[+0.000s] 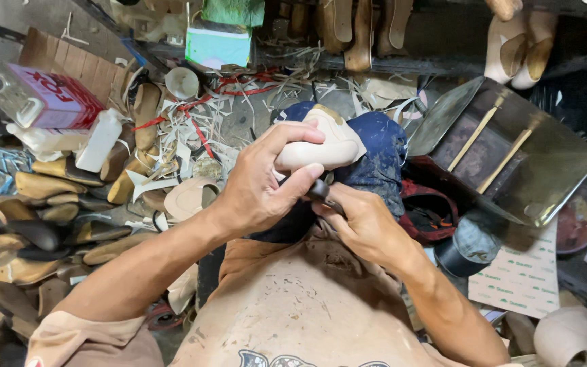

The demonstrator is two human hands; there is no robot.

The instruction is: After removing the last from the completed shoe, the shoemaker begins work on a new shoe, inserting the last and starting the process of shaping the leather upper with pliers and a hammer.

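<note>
My left hand [259,187] grips a pale cream shoe last with upper material on it [327,143], holding it over a dark blue cloth [382,156] on my lap. My right hand [365,221] sits just below it, closed around a small dark-handled tool [321,190] whose tip meets the underside of the last. The tool's working end is hidden between my hands.
Several tan and dark shoe soles and lasts [42,217] pile up at left, with a tin can [39,95] and white bottle [100,139]. Leather scraps [191,115] litter the middle. A shiny metal tray [511,149], a black tape roll [470,248] and a cardboard sheet [521,272] lie at right.
</note>
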